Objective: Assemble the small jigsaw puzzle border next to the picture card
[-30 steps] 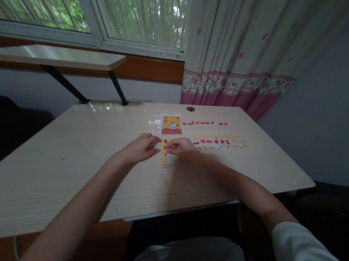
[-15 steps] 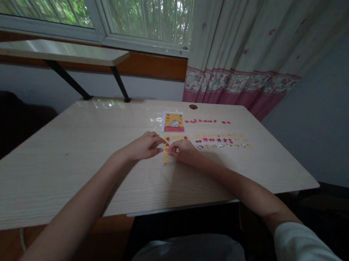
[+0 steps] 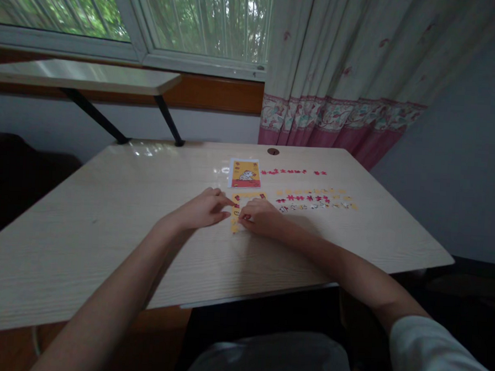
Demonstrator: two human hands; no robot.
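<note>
Puzzle border (image 3: pixel 234 227): laid on the desk (image 3: pixel 100 211), partly covered by hands.
Left hand (image 3: pixel 204 210): placed at 9 o'clock, thumb and forefinger parted, border's edge touched.
Right hand (image 3: pixel 261 216): curled at 3 o'clock, fingertips nearly met; whether a piece is pinched cannot be told.
Picture card (image 3: pixel 245 175): set at 12.
Loose pieces (image 3: pixel 309 198): rowed at 2–3.
Near edge (image 3: pixel 245 294): well apart at 6; wide room given toward 9.

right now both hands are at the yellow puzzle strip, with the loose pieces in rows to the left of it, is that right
Not quite: the head view shows the loose pieces in rows to the right of the yellow puzzle strip. The left hand and right hand are indeed at the strip.
</note>
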